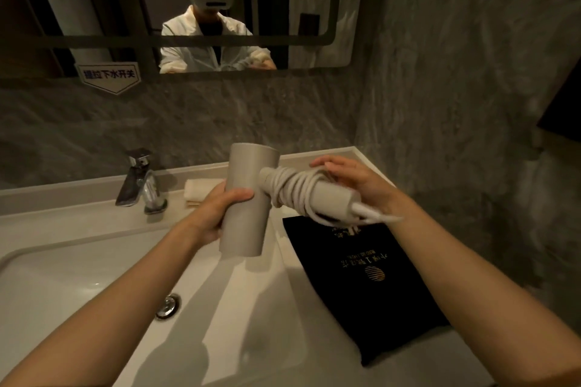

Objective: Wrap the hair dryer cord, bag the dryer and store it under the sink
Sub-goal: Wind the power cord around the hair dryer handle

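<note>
I hold a beige hair dryer [248,185] in the air above the sink's right side. My left hand [217,214] grips its barrel, which stands roughly upright. The handle points right, and the white cord [295,190] is coiled around it in several loops. My right hand [352,179] lies over the far side of the handle, fingers stretched across the coils. The cord's strain relief and a loose end stick out past the handle's end near my right wrist. A black drawstring bag [371,286] with a gold logo lies flat on the counter below the handle.
A white basin [63,286] with a chrome drain [168,305] lies below my left arm. A chrome tap [140,182] stands at the back, a folded towel [198,193] beside it. A mirror [314,9] hangs above, and a grey stone wall closes the right side.
</note>
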